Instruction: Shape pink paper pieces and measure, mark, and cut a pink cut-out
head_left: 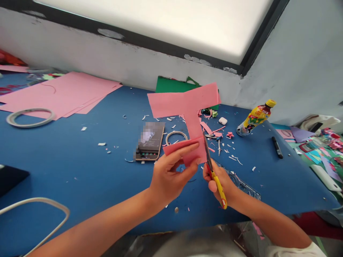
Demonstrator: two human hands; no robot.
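A pink paper piece (187, 107), shaped roughly like a T with a folded lower part, is held up over the blue table. My left hand (173, 169) pinches its lower end between fingers and thumb. In my right hand (218, 178) are scissors with yellow and red handles (220, 191), the fingers closed round the handles. The scissors' blades point up and lie against the right edge of the paper's lower part. Whether the blades are parted is hard to tell. Beneath the paper, a tape roll (176, 132) is partly hidden.
A phone (150, 141) lies left of the paper on the blue table (107, 178). Large pink sheets (66, 92) and another tape roll (30, 124) are at the left. Paper scraps, a white case (223, 121), a bottle (255, 117) and a black marker (277, 147) are at the right.
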